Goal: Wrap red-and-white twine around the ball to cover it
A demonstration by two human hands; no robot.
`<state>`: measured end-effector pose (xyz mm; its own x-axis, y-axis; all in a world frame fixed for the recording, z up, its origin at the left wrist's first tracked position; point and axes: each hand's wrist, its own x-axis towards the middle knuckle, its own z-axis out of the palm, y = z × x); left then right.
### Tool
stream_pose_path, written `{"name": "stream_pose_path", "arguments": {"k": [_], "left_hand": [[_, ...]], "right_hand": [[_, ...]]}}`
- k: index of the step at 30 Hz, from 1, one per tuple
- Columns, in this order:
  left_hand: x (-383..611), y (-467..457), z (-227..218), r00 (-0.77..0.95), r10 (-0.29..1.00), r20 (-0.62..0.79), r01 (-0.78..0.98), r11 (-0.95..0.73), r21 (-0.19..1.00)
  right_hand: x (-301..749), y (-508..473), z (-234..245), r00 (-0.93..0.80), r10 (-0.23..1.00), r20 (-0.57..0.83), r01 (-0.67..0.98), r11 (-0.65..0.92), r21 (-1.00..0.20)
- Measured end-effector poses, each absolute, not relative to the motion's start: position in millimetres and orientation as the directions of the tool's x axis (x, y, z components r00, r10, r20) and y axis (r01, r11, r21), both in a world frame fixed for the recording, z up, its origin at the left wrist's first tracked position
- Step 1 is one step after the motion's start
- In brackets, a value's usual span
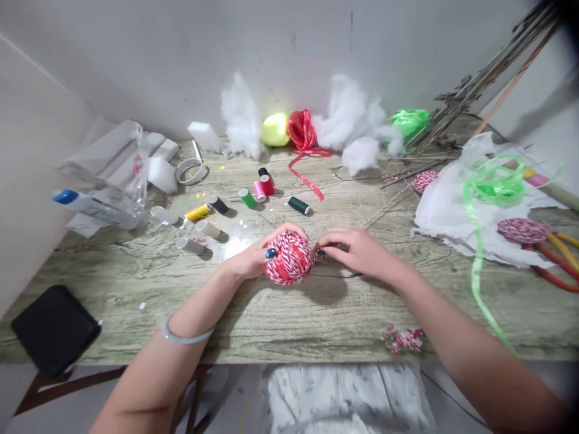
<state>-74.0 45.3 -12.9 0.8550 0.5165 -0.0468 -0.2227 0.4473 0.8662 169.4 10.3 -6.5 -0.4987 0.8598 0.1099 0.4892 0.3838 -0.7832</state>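
Note:
My left hand is wrapped round a ball wound with red-and-white twisted cord, its thumb across the near face. Orange-red shows between the windings. At the ball's right side, my right hand has thumb and forefinger pinched together on the cord. From behind this hand a thin strand runs up to the right, towards a small red-and-white bundle. A thin dark line stretches below the right fingers; what it is I cannot tell. The ball is just above the wooden table.
Several thread spools, including a dark green one, lie beyond my hands. White stuffing and red ribbon sit by the wall. Scissors and green ribbon are right, a black object left, cord scraps near the front edge.

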Motion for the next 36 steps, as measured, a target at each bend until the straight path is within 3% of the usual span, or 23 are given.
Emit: {"name": "stream_pose_path", "arguments": {"k": [3, 6, 13, 19, 22, 30, 36], "left_hand": [[-75.6, 48.1, -11.1, 0.868, 0.497, 0.015, -0.288, 0.478, 0.830], [-77.4, 49.9, -7.8, 0.872, 0.488, 0.027, -0.302, 0.493, 0.816], [-74.7, 47.6, 1.6, 0.868, 0.492, -0.065, -0.232, 0.519, 0.823], [-73.3, 46.0, 4.4, 0.931, 0.360, 0.054, -0.261, 0.558, 0.788], [-73.9, 45.6, 3.8, 0.916, 0.401, 0.021, -0.261, 0.554, 0.791], [-80.7, 52.2, 0.9, 0.894, 0.447, 0.011, -0.298, 0.577, 0.760], [-82.7, 53.2, -0.1, 0.787, 0.595, -0.164, -0.211, 0.509, 0.835]], "right_hand": [[173.5, 13.0, -1.0, -0.419, 0.908, -0.011, 0.352, 0.151, -0.924], [178.3, 15.8, 2.3, -0.376, 0.926, -0.016, 0.254, 0.087, -0.963], [185.9, 18.8, -0.5, -0.305, 0.952, 0.026, 0.314, 0.126, -0.941], [184.8, 17.2, -3.0, -0.286, 0.954, 0.089, 0.507, 0.229, -0.831], [183.8, 16.7, -1.8, -0.355, 0.925, 0.136, 0.569, 0.328, -0.754], [187.3, 18.2, -0.9, -0.409, 0.892, 0.194, 0.432, 0.376, -0.820], [193.7, 20.6, 0.1, -0.377, 0.904, 0.204, 0.508, 0.385, -0.771]]}}
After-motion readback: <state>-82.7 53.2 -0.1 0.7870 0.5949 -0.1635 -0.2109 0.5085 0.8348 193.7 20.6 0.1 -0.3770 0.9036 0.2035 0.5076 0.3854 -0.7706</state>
